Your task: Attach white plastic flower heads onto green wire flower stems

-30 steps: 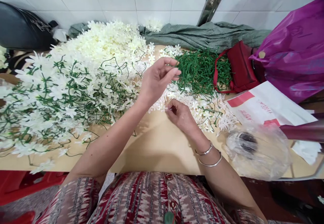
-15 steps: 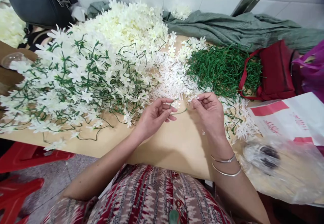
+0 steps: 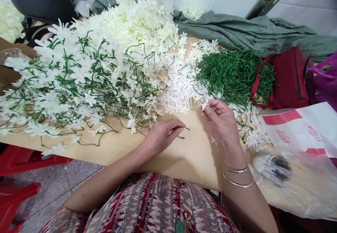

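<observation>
On the head view, I have my left hand (image 3: 162, 136) over the bench (image 3: 189, 159), fingers closed on something with two green stem ends (image 3: 187, 128) poking out toward three o'clock. At two o'clock from it, I'm pinching a small white flower (image 3: 204, 104) in the fingers of my right hand (image 3: 221, 118). The green stem heap (image 3: 231, 75) lies at one o'clock from my right hand; stemmed white blossoms (image 3: 86, 80) pile up at ten from my left.
</observation>
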Action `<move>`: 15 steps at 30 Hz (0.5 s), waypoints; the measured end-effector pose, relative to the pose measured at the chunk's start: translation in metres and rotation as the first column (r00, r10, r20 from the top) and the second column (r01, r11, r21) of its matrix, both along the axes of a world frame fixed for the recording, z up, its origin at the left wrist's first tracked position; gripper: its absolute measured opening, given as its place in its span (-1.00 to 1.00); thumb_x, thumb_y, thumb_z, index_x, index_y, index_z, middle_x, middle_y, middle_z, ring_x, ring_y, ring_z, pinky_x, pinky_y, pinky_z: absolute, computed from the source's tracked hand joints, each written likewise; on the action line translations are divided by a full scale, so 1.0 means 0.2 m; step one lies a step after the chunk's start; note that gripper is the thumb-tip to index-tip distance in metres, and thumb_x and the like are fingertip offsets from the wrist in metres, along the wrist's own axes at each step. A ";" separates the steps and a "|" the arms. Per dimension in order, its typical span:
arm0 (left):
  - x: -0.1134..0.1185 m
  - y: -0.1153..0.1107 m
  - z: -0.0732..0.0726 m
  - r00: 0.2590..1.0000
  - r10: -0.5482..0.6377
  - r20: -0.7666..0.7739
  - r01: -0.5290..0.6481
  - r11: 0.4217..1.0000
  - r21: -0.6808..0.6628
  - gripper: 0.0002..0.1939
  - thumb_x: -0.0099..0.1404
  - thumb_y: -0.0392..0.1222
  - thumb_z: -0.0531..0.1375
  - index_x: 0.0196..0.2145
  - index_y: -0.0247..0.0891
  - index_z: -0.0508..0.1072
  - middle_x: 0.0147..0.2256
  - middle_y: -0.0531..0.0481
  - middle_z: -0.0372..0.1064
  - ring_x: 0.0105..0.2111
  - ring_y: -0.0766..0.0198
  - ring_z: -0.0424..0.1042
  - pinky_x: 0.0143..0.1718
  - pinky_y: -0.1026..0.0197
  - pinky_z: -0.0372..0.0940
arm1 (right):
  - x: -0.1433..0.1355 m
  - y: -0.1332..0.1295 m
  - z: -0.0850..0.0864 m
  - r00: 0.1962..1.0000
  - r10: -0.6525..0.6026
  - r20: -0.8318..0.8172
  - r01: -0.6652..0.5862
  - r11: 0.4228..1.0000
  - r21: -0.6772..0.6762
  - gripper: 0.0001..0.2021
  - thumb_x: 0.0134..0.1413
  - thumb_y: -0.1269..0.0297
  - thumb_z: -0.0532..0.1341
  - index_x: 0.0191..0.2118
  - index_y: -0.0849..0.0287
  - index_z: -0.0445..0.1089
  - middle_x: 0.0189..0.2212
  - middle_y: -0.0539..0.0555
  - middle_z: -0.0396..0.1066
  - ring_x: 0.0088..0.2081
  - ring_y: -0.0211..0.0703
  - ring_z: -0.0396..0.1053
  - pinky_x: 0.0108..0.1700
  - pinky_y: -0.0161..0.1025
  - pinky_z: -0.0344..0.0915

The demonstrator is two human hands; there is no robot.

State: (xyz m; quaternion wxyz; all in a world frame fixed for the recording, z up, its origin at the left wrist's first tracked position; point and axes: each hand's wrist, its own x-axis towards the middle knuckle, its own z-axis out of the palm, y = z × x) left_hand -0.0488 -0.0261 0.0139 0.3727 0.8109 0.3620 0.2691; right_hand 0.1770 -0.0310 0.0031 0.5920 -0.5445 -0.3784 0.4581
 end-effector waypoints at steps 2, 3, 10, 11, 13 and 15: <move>0.00 0.00 -0.01 0.999 0.025 0.025 -0.026 1.000 0.017 -0.85 0.50 -0.23 0.23 -0.09 -0.26 0.61 -0.20 -0.07 0.66 -0.30 0.28 0.59 -0.23 0.23 0.46 | 0.00 0.00 0.02 1.000 0.029 -0.010 -0.029 0.999 -0.021 -0.74 -0.01 0.04 0.53 -0.29 0.00 0.54 -0.43 -0.05 0.48 -0.40 -0.24 0.39 -0.31 -0.27 0.38; 0.01 0.00 -0.02 0.998 0.040 0.039 -0.041 0.999 0.023 -0.85 0.50 -0.24 0.23 -0.09 -0.25 0.61 -0.18 -0.07 0.66 -0.29 0.28 0.59 -0.22 0.24 0.46 | 0.00 0.00 0.02 0.999 0.044 -0.012 -0.045 0.999 -0.031 -0.74 -0.02 0.04 0.53 -0.30 0.00 0.54 -0.43 -0.05 0.48 -0.40 -0.24 0.39 -0.30 -0.27 0.39; 0.03 -0.01 -0.05 0.945 0.212 0.249 -0.165 0.966 -0.196 -0.80 0.49 -0.10 0.25 -0.10 -0.25 0.61 -0.35 -0.03 0.61 -0.41 0.34 0.53 -0.37 0.32 0.39 | 0.00 -0.01 0.05 0.992 0.110 -0.060 -0.115 0.990 -0.086 -0.67 -0.14 -0.02 0.57 -0.35 0.00 0.54 -0.47 -0.05 0.46 -0.42 -0.22 0.37 -0.34 -0.26 0.35; 0.03 -0.01 -0.05 0.927 0.247 0.283 -0.175 0.951 -0.256 -0.77 0.49 -0.06 0.25 -0.11 -0.25 0.61 -0.36 -0.02 0.61 -0.42 0.34 0.54 -0.36 0.32 0.40 | -0.01 -0.01 0.06 0.989 0.135 -0.059 -0.140 0.986 -0.091 -0.67 -0.15 -0.02 0.58 -0.36 0.00 0.54 -0.46 -0.04 0.47 -0.42 -0.22 0.36 -0.34 -0.26 0.35; 0.04 -0.02 -0.05 0.897 0.295 0.330 -0.170 0.918 -0.357 -0.73 0.48 0.00 0.25 -0.13 -0.26 0.60 -0.36 -0.03 0.61 -0.41 0.34 0.56 -0.34 0.32 0.42 | -0.02 -0.02 0.06 0.980 0.188 -0.058 -0.193 0.978 -0.083 -0.68 -0.16 0.00 0.58 -0.38 0.02 0.54 -0.42 -0.03 0.49 -0.38 -0.21 0.37 -0.31 -0.25 0.35; 0.04 -0.02 -0.04 0.877 0.327 0.353 -0.166 0.894 -0.417 -0.72 0.47 0.03 0.26 -0.16 -0.26 0.58 -0.37 -0.02 0.60 -0.42 0.35 0.56 -0.34 0.32 0.42 | -0.04 -0.02 0.07 0.968 0.241 -0.063 -0.245 0.967 -0.067 -0.69 -0.16 0.01 0.58 -0.40 0.03 0.55 -0.40 -0.03 0.50 -0.36 -0.23 0.38 -0.26 -0.25 0.35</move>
